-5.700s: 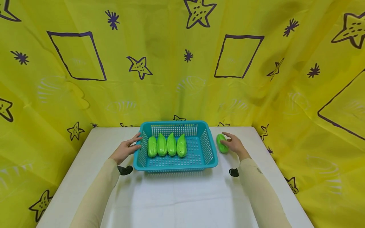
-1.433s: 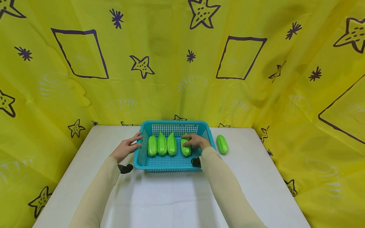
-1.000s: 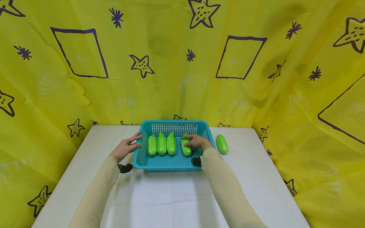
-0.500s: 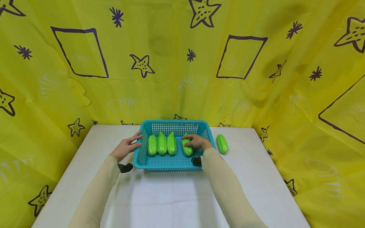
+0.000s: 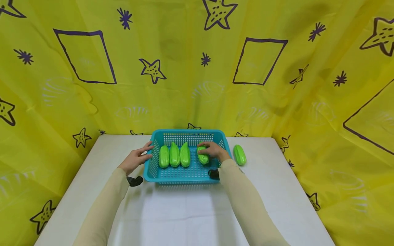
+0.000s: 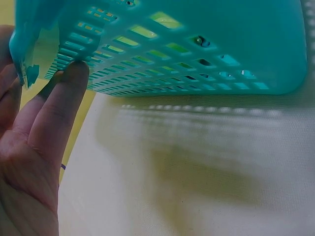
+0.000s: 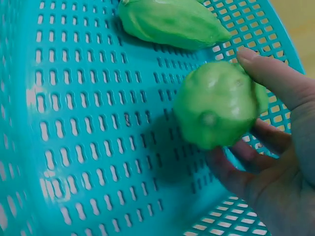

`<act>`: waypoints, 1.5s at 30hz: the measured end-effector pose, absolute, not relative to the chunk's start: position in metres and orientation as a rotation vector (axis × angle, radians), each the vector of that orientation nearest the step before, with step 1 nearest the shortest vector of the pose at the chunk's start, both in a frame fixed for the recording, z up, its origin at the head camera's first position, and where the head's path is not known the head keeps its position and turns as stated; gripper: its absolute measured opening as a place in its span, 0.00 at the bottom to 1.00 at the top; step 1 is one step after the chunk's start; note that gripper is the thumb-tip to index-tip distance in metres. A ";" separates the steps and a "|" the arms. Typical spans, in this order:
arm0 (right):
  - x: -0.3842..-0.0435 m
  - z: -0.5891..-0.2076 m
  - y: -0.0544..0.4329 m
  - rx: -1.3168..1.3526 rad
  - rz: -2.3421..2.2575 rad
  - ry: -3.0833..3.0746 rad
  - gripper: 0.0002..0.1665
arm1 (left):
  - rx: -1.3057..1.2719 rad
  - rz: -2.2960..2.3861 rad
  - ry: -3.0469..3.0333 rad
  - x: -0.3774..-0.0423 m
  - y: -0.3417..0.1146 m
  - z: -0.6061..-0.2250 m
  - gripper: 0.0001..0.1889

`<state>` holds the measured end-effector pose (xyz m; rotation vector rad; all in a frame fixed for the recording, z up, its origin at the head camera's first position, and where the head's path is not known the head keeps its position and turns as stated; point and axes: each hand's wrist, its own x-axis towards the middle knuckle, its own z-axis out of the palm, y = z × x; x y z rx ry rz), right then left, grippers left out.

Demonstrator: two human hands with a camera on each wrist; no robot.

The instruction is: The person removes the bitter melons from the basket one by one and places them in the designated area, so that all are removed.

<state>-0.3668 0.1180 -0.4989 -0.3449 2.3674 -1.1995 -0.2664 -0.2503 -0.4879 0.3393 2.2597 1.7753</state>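
Note:
A teal plastic basket (image 5: 189,179) with perforated walls stands on the white table. Inside it, on the left, lie three bright green ridged gourds (image 5: 174,155) side by side. My right hand (image 5: 213,151) holds another green gourd (image 5: 204,158) in the basket's right half, apart from that row. In the right wrist view, thumb and fingers curl around this gourd (image 7: 216,105), whose rounded end faces the camera; a second gourd (image 7: 172,22) lies beyond. My left hand (image 5: 135,160) rests its extended fingers at the basket's left rim; the left wrist view shows a digit (image 6: 61,108) against the outer wall.
One more green gourd (image 5: 239,154) lies on the table (image 5: 271,191), just right of the basket. A yellow curtain (image 5: 181,102) with star drawings closes off the back and both sides. Dark wrist-camera mounts (image 5: 134,181) stick out below the sleeves.
My right hand left the gourd outside the basket and took the rightmost one inside. That gourd has shifted rightward from the row, and lately slightly toward the back. My left hand stays put.

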 end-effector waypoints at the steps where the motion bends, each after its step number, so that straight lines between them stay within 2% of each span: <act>1: -0.367 -0.497 0.118 -0.357 -1.190 2.391 0.26 | 0.340 1.776 2.261 -0.266 -0.250 -0.488 0.31; 11: -0.368 -0.470 0.118 -0.366 -1.299 2.433 0.26 | 0.339 1.774 2.268 -0.267 -0.250 -0.488 0.30; 24: -0.348 -0.443 0.128 -0.336 -1.474 2.485 0.25 | 0.318 1.766 2.273 -0.267 -0.250 -0.489 0.30; 37: -0.328 -0.435 0.144 -0.209 -1.736 2.366 0.27 | 0.306 1.766 2.286 -0.273 -0.252 -0.503 0.30; 45: -0.328 -0.429 0.162 -0.190 -1.771 2.383 0.30 | 0.311 1.754 2.299 -0.283 -0.261 -0.514 0.34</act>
